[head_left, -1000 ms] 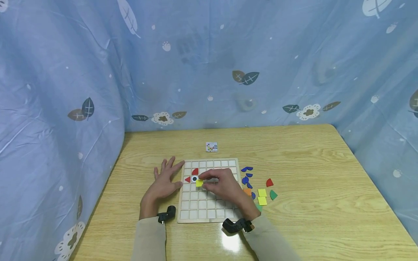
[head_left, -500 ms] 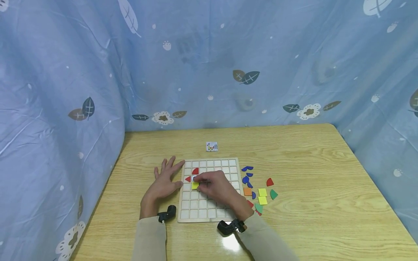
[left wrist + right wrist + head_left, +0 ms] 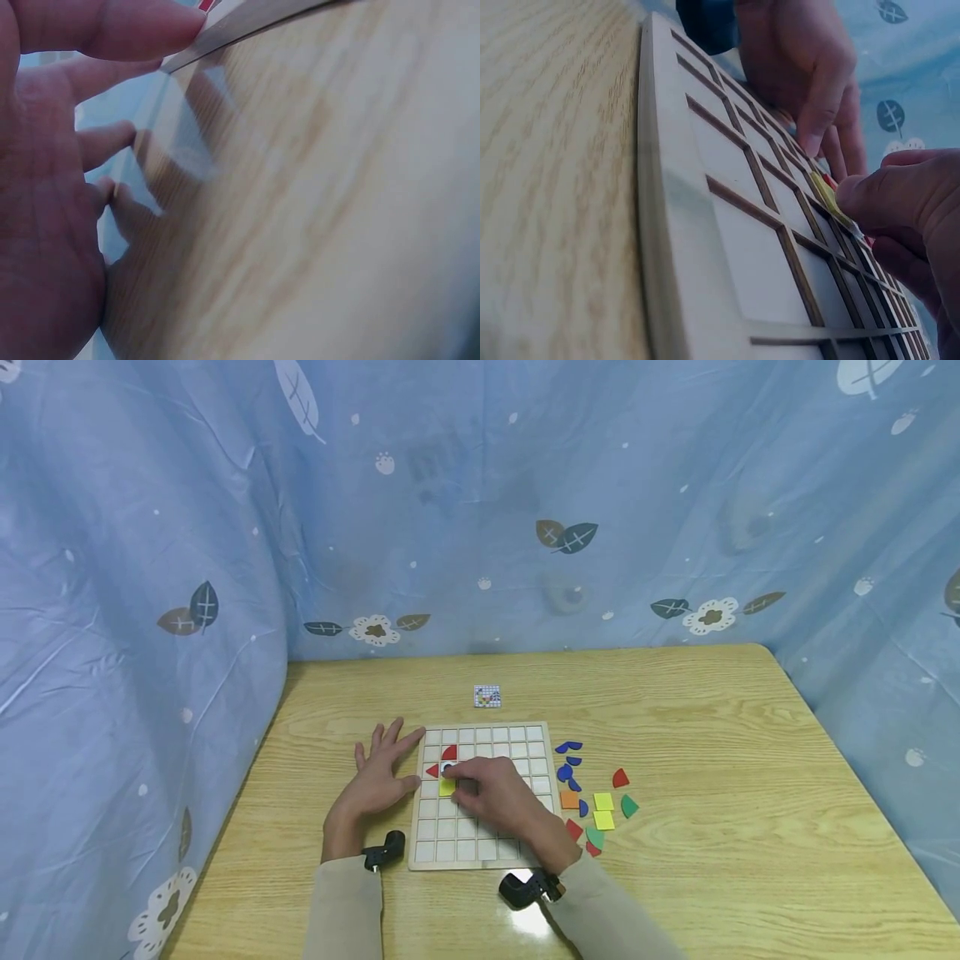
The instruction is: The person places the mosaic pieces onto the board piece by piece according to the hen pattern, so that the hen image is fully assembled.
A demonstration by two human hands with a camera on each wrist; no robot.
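Note:
A wooden grid board (image 3: 423, 860) lies on the table. My left hand (image 3: 378, 781) is spread at its left edge, with thumb and index fingertip touching the frame; the left wrist view shows the fingers extended. My right hand (image 3: 498, 793) is over the board, thumb and index finger at a yellow square tile (image 3: 447, 788) in the second column. In the right wrist view the thumb meets the edge of the yellow tile (image 3: 825, 193). Just above it is a white tile with a dark dot (image 3: 447, 768), partly covered by the index finger. A red triangle (image 3: 432, 771) and a red quarter-circle (image 3: 450, 752) sit beside it.
Right of the board lie several blue pieces (image 3: 565, 772), an orange square (image 3: 570, 800), yellow squares (image 3: 603, 802), green quarter-circles (image 3: 629, 807) and red pieces (image 3: 620, 778). A small pattern card (image 3: 487, 697) lies behind the board. A blue curtain (image 3: 480, 510) hangs behind the table.
My right hand has moved slightly left with the yellow square tile, which went from above the grid into a cell below the dotted tile. My left hand has stayed in place.

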